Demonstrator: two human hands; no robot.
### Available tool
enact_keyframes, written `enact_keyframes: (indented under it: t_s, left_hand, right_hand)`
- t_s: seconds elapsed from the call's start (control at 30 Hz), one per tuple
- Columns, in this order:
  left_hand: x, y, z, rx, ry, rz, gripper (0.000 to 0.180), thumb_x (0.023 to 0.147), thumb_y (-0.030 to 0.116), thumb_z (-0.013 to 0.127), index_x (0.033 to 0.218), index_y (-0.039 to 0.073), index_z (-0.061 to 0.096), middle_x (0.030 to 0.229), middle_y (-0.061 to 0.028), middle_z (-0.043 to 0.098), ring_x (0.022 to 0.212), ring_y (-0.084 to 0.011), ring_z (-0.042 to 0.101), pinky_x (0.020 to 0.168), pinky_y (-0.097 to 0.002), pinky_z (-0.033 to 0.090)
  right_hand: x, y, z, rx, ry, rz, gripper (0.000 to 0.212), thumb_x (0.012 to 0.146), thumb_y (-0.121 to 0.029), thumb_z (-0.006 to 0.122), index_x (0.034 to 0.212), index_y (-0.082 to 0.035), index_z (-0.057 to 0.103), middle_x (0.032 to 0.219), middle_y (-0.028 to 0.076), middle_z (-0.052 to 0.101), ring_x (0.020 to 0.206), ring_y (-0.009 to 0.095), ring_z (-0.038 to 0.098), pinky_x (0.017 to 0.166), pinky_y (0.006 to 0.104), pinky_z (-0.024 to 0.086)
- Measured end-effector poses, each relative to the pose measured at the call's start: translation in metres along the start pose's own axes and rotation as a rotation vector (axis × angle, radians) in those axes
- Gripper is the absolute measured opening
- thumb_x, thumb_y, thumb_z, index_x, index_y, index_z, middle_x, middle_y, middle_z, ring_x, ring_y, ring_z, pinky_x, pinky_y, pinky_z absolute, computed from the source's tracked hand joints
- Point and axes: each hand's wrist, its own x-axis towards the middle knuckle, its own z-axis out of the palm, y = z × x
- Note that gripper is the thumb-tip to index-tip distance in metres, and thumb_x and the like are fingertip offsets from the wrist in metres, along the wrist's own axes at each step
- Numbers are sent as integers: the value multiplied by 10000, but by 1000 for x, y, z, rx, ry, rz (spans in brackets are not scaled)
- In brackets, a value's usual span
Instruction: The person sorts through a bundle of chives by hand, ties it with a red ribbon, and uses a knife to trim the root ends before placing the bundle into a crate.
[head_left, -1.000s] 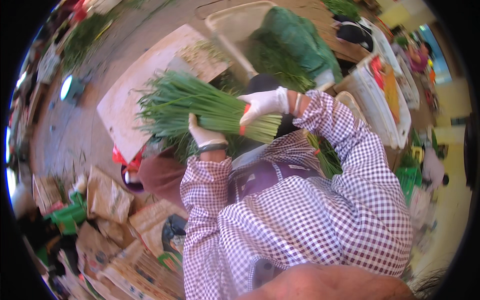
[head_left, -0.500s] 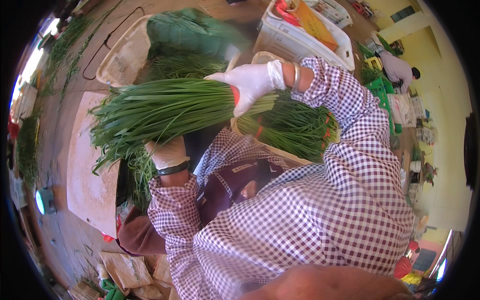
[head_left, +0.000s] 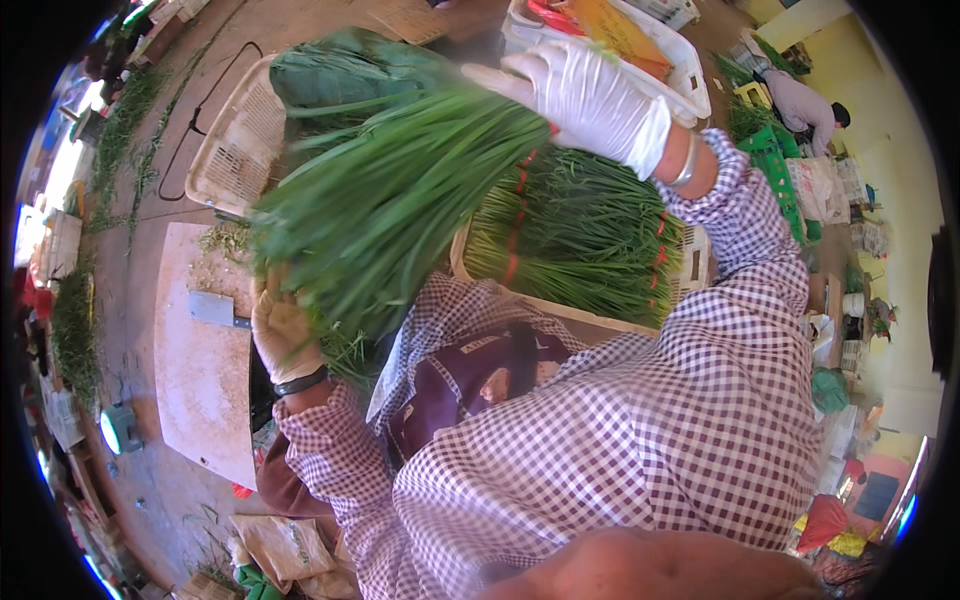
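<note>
A long bunch of green Chinese chives (head_left: 400,190), blurred by motion, slants above the crate and my apron. My right hand (head_left: 600,105), in a white glove, holds its stem end close to a red band. The fingers stretch out over the stems, and the thumb is hidden. Beside the leaf tips is my gloved left hand (head_left: 285,330), its fingers extended and apart, touching the outer leaves. Below my right hand, several banded chive bunches (head_left: 600,235) lie in a pale plastic crate (head_left: 695,265).
On the left a white board (head_left: 200,400) carries a cleaver (head_left: 212,308) and plant scraps. Another crate (head_left: 232,150) holds greens under a dark green cover (head_left: 345,70). A white bin (head_left: 690,75) stands at the back. Far right, a person (head_left: 800,105) bends near a green crate (head_left: 772,170).
My right hand has moved up and right with the chives' stem end, its fingers now more stretched. My left hand has shifted left, out from under the leaves. The cleaver has come into sight.
</note>
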Motion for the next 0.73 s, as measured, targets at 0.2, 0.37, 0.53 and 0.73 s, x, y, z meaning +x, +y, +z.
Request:
enact_keyframes:
  t_s: [0.2, 0.37, 0.53, 0.73]
  left_hand:
    - [-3, 7, 128, 1000, 67, 468, 871, 723, 137, 753, 1456, 2, 302, 1472, -191, 384, 1381, -333, 334, 1145, -460, 237]
    - [31, -39, 179, 1564, -162, 692, 1152, 508, 202, 919, 1446, -8, 285, 1423, -191, 436, 1385, -306, 311, 1158, -394, 211]
    - [30, -59, 153, 803, -144, 389, 811, 628, 76, 860, 1317, 2, 440, 1179, -82, 599, 1068, -176, 585, 922, -311, 495]
    - [25, -59, 129, 454, -64, 245, 817, 633, -22, 834, 1347, 5, 438, 1230, -68, 583, 1122, -171, 559, 991, -333, 451]
  right_hand:
    - [53, 4, -27, -395, 123, -313, 828, 699, -437, 698, 1416, -151, 397, 971, 28, 576, 936, 197, 590, 866, 335, 452]
    - [85, -30, -34, -159, 176, -506, 435, 810, -163, 546, 1235, -82, 504, 1055, 94, 592, 1032, 241, 586, 981, 370, 445]
    - [82, -43, -51, -124, 473, -575, 387, 830, -203, 556, 1215, -163, 562, 1290, 29, 522, 1234, 189, 468, 1058, 365, 366]
    - [44, -65, -17, 1116, 396, 291, 822, 719, -395, 790, 1431, -233, 411, 1466, 109, 350, 1288, 318, 418, 1124, 454, 316]
